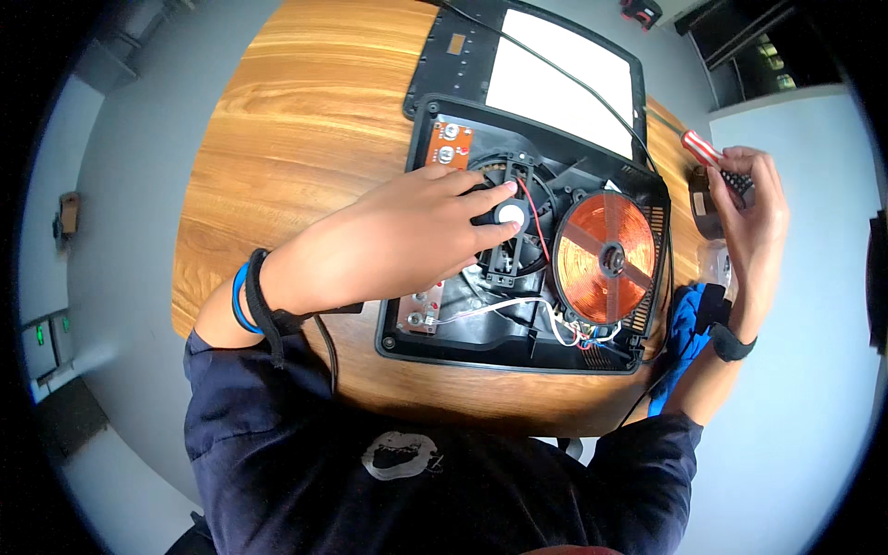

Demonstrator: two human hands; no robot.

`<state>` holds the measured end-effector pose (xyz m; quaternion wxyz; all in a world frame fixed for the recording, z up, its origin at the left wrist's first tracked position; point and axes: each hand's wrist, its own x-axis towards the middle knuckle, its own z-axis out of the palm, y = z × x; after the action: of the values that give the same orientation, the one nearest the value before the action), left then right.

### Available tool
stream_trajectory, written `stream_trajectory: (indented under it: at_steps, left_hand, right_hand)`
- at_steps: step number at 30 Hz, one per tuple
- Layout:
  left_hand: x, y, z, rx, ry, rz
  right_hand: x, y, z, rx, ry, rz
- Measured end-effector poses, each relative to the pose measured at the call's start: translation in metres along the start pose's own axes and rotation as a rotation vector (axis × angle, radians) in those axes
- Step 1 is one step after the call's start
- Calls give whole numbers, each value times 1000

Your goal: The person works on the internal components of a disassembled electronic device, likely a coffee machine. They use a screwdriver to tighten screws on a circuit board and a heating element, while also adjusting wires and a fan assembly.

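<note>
An opened induction cooker base (462, 347), a black plastic shell, lies on the wooden table in front of me. My left hand (435, 217) rests over its fan (511, 216), fingers spread, with fingertips touching the white hub and black frame. Right of the fan sits a round copper coil (606, 259). An orange circuit board (450, 143) shows beyond my left hand, and another board (421, 310) lies on the near side, with white wires running toward the coil. Off the right side, my right hand (754, 199) is closed around the red-and-white handle of a screwdriver (703, 148), its shaft pointing away to the left.
The black cooker top (449, 69) with a white panel (564, 83) lies beyond the base, a black cable crossing it. A black tape roll (705, 205), a clear plastic piece (716, 259) and blue cloth (684, 319) are along the right. The table edge (208, 185) curves at left.
</note>
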<state>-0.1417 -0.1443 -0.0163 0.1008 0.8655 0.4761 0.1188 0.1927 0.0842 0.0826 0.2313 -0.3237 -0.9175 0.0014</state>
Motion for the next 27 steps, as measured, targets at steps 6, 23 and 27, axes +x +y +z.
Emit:
stream_trajectory:
  at_steps: [6,23,27]
  left_hand:
    - [1,9,-12,-16,-41,-48]
    - [46,35,-49,-60,-323,-236]
    - [42,40,-49,-55,-288,-256]
  right_hand:
    - [-55,49,27,22,-83,216]
    - [-112,102,32,136,-263,132]
    - [-115,128,-24,118,-269,404]
